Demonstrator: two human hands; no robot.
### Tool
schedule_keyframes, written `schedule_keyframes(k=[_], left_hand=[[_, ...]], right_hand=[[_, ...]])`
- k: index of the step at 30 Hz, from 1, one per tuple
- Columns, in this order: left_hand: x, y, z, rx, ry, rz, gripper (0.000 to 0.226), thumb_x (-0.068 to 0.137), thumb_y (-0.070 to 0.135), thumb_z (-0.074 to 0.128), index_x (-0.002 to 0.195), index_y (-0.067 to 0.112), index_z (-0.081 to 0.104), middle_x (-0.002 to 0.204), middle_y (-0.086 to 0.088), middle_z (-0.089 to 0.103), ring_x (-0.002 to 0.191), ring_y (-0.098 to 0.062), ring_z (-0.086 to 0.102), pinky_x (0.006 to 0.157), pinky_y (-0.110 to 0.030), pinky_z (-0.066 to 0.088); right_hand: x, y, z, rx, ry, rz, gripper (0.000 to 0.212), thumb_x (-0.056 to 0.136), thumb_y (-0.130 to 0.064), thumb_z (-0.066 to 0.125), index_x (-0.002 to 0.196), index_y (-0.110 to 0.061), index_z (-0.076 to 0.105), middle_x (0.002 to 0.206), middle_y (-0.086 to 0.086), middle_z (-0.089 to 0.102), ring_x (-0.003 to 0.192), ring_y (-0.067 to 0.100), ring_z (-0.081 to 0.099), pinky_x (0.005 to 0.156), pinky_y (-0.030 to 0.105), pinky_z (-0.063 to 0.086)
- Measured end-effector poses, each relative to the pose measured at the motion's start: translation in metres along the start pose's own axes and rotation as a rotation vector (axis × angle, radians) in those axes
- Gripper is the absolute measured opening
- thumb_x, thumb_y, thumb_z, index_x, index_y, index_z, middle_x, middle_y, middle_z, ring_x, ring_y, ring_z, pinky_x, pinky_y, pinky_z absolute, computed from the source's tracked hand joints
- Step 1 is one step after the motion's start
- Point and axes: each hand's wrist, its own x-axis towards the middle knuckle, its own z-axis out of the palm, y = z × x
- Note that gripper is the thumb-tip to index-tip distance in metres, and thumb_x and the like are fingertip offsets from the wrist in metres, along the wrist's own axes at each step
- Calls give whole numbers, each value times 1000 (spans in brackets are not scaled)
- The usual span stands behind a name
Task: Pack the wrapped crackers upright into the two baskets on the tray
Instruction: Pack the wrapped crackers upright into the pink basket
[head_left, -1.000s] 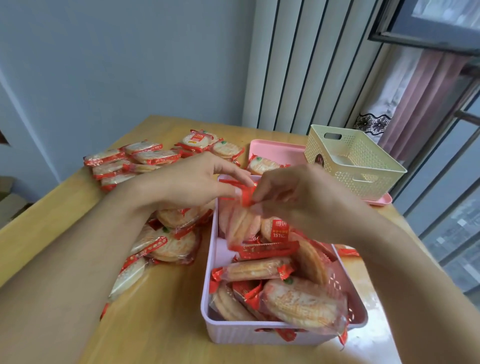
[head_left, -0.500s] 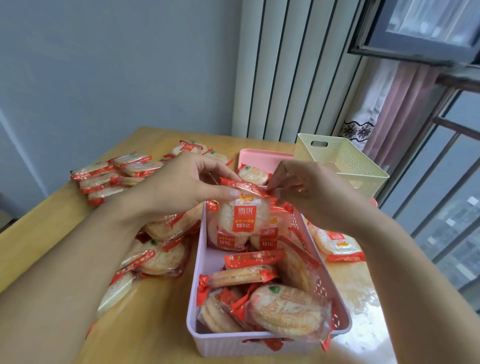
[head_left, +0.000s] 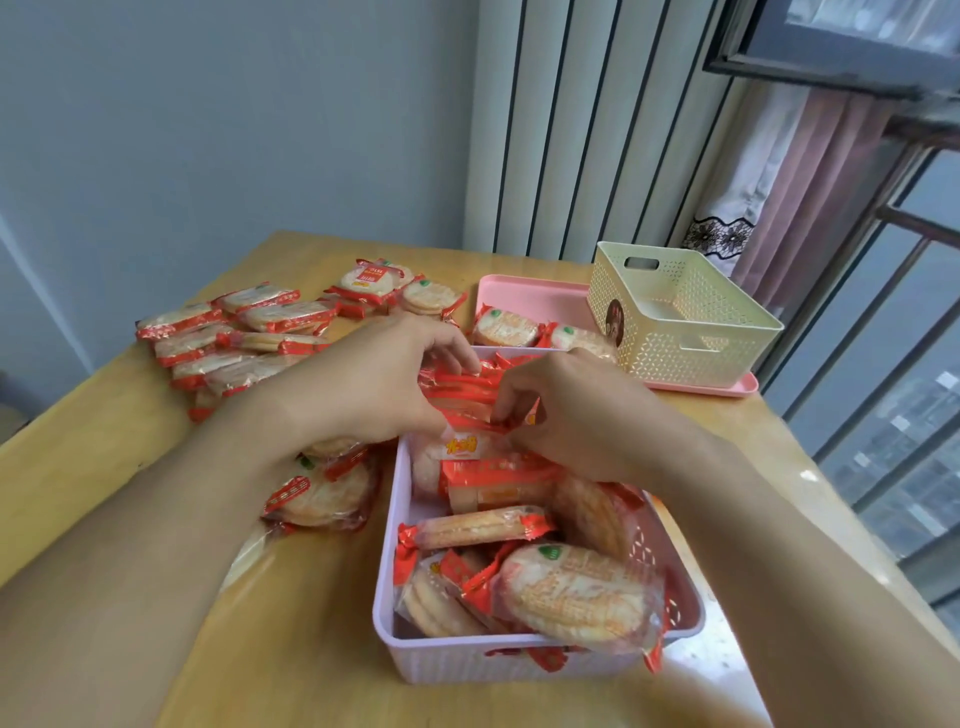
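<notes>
Wrapped crackers jumbled in lilac basket

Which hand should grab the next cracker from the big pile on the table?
Probably the left hand. The loose pile of crackers lies on its side of the purple basket, while the right hand would have to cross over.

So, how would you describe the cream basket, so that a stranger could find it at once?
Look at the far right corner of the wooden table, near the window. There a pink tray lies, and the cream basket stands on its right end. Unlike the lilac basket near the person, which is full of wrapped crackers, it looks empty.
</notes>
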Motion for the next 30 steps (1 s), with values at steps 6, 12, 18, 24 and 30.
schedule_keyframes(k=[6,12,18,24,30], left_hand=[[2,2,12,87,-105,-19,104,66,36,89,153,42,32,154,13,35,145,-13,26,120,-36,25],[5,8,17,207,-106,-81,111,75,26,86,159,38,15,164,11,22,151,-15,17,122,-33,15],[8,3,20,247,-59,-61,100,77,17,79,156,41,23,162,16,25,149,-13,20,123,-34,16],[8,2,21,263,-83,-61,105,69,23,86,155,39,28,159,17,25,147,-12,21,119,-33,18],[16,15,24,375,-139,-128,130,61,36,93,160,38,9,163,11,17,149,-17,15,121,-38,18]], right_hand=[[-3,4,-12,91,-34,-3,13,84,-28,76,97,-31,75,87,-18,70,82,3,64,79,30,54],[-24,2,-45,30,-118,-1,35,74,-56,81,105,-40,72,92,-24,69,84,-7,62,68,11,44],[-19,-7,-23,-56,-180,-41,22,78,-40,79,98,-33,73,88,-17,69,83,7,63,81,34,55],[-21,9,-56,178,176,-50,14,83,-27,82,93,-28,72,83,-16,69,77,0,64,72,19,52],[-18,31,-58,132,206,70,15,82,-28,83,94,-30,74,85,-12,72,78,14,69,75,43,58]])
